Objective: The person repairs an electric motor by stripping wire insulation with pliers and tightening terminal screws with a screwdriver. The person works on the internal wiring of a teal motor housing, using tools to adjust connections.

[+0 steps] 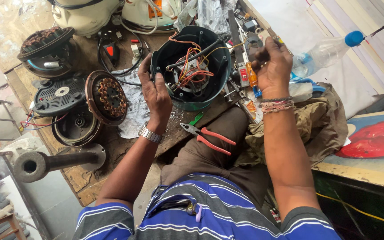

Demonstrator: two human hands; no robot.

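Dark green round housing point(191, 66) sits tilted on the wooden tabletop point(90, 178), open side up, just ahead of the person's knee. Inside: orange, red and white wires tangled over a metal plate, with a black rod lying across the opening. Left hand point(155, 91) clasps the housing's near-left rim, grip closed on it. Right hand point(272, 66), raised beside the housing's right edge, grip curled tight around a dark tool handle. Red-handled pliers point(207, 137) lie near the tabletop edge.

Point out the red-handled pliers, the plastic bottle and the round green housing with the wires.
Red-handled pliers point(210, 137): head view, on a handle.
Plastic bottle point(325, 52): head view, on its clear body.
Green housing point(221, 58): head view, on its right rim.
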